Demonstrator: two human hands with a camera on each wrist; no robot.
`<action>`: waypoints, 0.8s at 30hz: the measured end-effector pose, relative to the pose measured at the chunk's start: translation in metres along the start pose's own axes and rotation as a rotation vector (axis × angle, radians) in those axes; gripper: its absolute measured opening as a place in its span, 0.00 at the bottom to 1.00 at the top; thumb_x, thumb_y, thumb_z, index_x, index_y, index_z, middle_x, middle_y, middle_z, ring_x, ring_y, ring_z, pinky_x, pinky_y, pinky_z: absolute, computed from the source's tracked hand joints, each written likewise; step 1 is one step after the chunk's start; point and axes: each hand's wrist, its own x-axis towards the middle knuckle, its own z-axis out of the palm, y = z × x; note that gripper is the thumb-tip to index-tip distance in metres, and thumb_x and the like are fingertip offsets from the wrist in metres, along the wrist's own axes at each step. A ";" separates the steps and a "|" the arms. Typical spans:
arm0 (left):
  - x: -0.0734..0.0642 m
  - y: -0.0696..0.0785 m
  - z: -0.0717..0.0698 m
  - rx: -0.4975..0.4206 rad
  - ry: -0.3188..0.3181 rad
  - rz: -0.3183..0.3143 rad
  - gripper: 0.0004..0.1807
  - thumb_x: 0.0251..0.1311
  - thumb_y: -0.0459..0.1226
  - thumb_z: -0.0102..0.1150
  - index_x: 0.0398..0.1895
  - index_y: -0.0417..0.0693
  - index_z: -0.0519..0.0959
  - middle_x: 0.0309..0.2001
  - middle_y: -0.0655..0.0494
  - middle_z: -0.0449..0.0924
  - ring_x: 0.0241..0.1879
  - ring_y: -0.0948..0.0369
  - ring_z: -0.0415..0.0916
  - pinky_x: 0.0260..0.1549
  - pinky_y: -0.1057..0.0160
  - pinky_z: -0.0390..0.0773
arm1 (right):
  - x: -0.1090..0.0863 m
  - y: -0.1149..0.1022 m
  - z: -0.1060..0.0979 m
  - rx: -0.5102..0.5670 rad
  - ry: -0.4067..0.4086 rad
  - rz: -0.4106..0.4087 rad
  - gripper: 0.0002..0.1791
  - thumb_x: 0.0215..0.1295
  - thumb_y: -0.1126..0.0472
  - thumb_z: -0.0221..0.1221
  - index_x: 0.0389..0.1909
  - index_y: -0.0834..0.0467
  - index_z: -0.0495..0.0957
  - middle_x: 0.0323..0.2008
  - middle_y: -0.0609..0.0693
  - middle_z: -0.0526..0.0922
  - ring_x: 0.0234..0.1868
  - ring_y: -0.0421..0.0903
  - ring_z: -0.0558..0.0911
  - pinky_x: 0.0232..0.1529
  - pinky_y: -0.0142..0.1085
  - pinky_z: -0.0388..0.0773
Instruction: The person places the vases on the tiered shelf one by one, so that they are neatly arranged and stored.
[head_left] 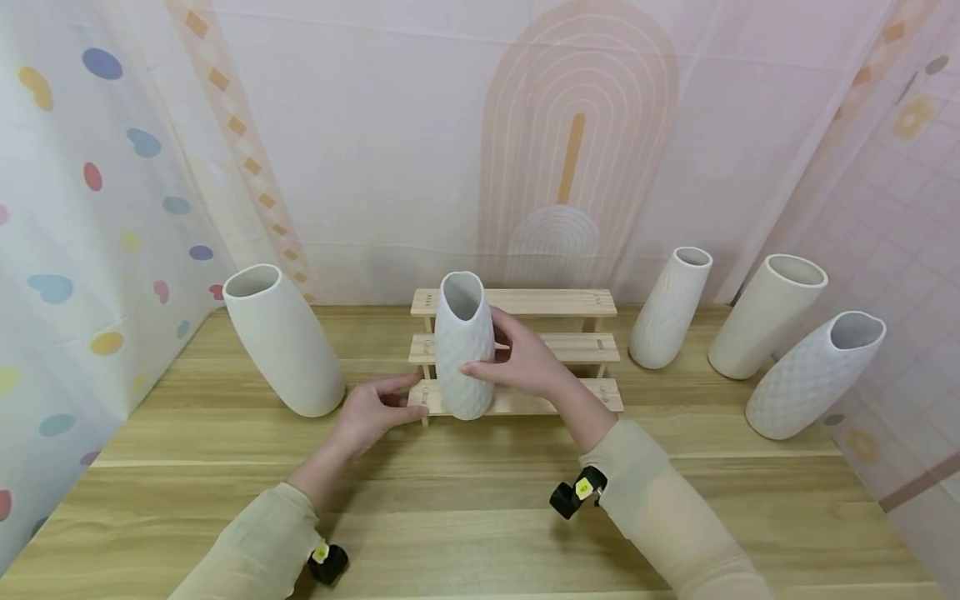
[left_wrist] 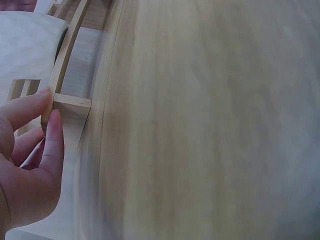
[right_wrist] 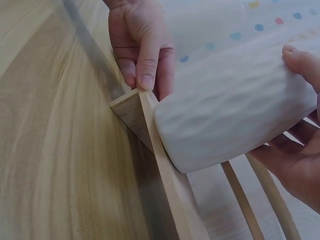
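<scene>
Backed by printed fabric (head_left: 375,125): wood-grain tabletop (head_left: 465,517); near its back edge, three-tier stepped stand (head_left: 525,302) of pale timber; gripped by right hand (head_left: 525,358), thumb to front: dimpled white vase (head_left: 461,358), wavy-rimmed, about upright at lowest tier's left end, full seating not confirmable; pinched between thumb and fingers of left hand (head_left: 371,414): same tier's front left corner; toward tabletop's back left corner, smooth tapered vase (head_left: 288,350); toward back right corner, slender relief-patterned vase (head_left: 670,312) and plain near-cylindrical vase (head_left: 765,321); by right edge, diamond-quilted vase (head_left: 795,387); all open-mouthed, inner walls visible, floors hidden.
</scene>
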 end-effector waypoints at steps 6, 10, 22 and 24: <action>0.000 0.001 0.000 -0.002 -0.007 0.000 0.32 0.52 0.37 0.76 0.62 0.41 0.78 0.63 0.42 0.74 0.46 0.54 0.77 0.37 0.66 0.77 | 0.003 -0.003 -0.003 -0.002 -0.039 -0.012 0.43 0.55 0.68 0.71 0.72 0.57 0.63 0.60 0.56 0.74 0.59 0.52 0.76 0.54 0.42 0.77; 0.000 0.001 0.000 0.003 -0.004 0.005 0.32 0.52 0.37 0.76 0.62 0.41 0.78 0.63 0.42 0.74 0.45 0.55 0.77 0.38 0.66 0.77 | 0.003 -0.003 -0.003 0.002 -0.053 -0.022 0.44 0.55 0.67 0.71 0.73 0.56 0.62 0.61 0.56 0.74 0.60 0.52 0.76 0.55 0.42 0.77; -0.001 0.002 -0.001 0.006 -0.003 0.009 0.32 0.52 0.37 0.76 0.62 0.41 0.78 0.63 0.41 0.74 0.46 0.54 0.76 0.38 0.65 0.77 | -0.002 0.005 -0.003 0.003 -0.092 -0.014 0.42 0.56 0.69 0.71 0.71 0.57 0.64 0.61 0.55 0.74 0.60 0.52 0.75 0.56 0.42 0.76; -0.001 0.001 0.000 0.008 -0.003 0.013 0.32 0.51 0.37 0.76 0.62 0.41 0.78 0.63 0.41 0.74 0.46 0.53 0.77 0.38 0.65 0.77 | -0.003 0.003 -0.003 -0.007 -0.090 -0.016 0.43 0.55 0.69 0.72 0.71 0.57 0.64 0.61 0.55 0.74 0.60 0.52 0.75 0.54 0.42 0.77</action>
